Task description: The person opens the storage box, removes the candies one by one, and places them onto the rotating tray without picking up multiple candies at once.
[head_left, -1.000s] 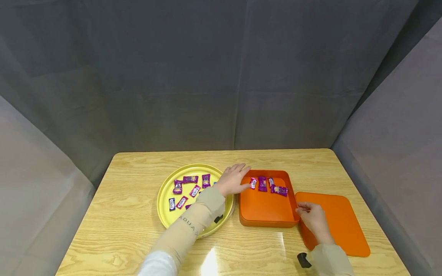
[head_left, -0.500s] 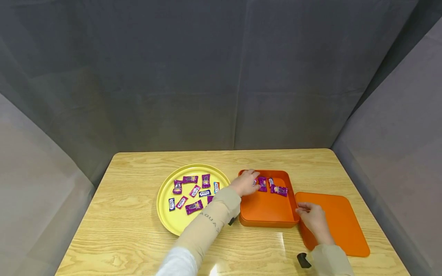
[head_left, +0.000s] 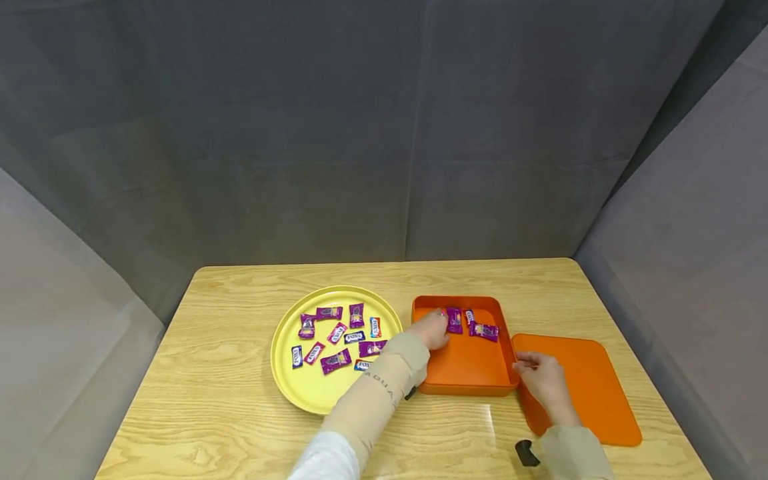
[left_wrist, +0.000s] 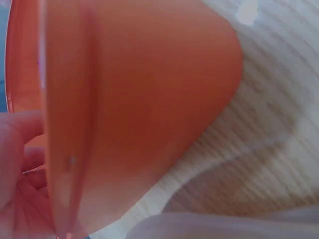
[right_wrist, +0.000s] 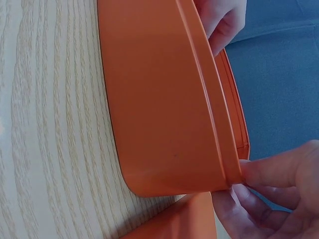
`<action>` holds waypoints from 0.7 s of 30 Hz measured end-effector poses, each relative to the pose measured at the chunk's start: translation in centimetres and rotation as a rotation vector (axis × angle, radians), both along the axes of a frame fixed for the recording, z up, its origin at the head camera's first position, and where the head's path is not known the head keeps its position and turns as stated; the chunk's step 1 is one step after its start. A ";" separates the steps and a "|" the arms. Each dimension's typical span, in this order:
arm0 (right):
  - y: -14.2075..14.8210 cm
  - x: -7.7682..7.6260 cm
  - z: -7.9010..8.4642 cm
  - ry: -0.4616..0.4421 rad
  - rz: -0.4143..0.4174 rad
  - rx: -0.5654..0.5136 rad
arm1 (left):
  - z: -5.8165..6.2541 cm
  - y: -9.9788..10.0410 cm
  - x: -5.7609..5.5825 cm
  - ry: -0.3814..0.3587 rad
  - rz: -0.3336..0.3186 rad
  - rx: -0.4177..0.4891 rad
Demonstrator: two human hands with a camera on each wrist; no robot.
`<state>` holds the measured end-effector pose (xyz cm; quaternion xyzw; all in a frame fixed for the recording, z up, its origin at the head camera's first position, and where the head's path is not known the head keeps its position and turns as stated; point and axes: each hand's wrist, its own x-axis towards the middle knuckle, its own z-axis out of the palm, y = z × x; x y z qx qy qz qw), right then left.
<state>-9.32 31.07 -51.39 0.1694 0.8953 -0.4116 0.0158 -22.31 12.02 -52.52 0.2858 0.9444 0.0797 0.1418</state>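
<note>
My left hand reaches down into the orange box, its fingers bent near the left wall. A bit of a pink-wrapped candy shows beside it; the fingertips are hidden, so whether they pinch it cannot be told. In the right wrist view the left hand dips behind the box wall. My right hand pinches the box's right front corner between thumb and fingers, clearly seen in the right wrist view. Two purple-wrapped candies and a small blue-and-white one lie toward the box's back.
A round yellow tray with several purple, pink and blue wrapped candies stands left of the box, partly under the left sleeve. An orange lid lies on the wooden table at right. Dark cloth hangs behind.
My left hand has moved right from above the yellow tray into the orange box and down over the pink candy, its fingers bending. The right hand stays at the box corner.
</note>
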 end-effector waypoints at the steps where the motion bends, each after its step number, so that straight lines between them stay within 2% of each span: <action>1: 0.0 0.0 0.0 0.001 0.000 0.000 | 0.0 0.1 0.1 0.001 -0.002 -0.010; 8: 0.0 0.0 -0.2 -0.001 -0.009 0.008 | -0.1 0.5 0.7 -0.019 0.017 -0.070; 15: -0.1 0.0 -0.2 -0.006 0.001 0.000 | -0.6 0.7 1.1 -0.060 0.083 -0.062; 21: -0.1 -0.1 -0.1 0.000 0.001 -0.003 | -1.1 0.9 1.1 0.004 0.087 -0.049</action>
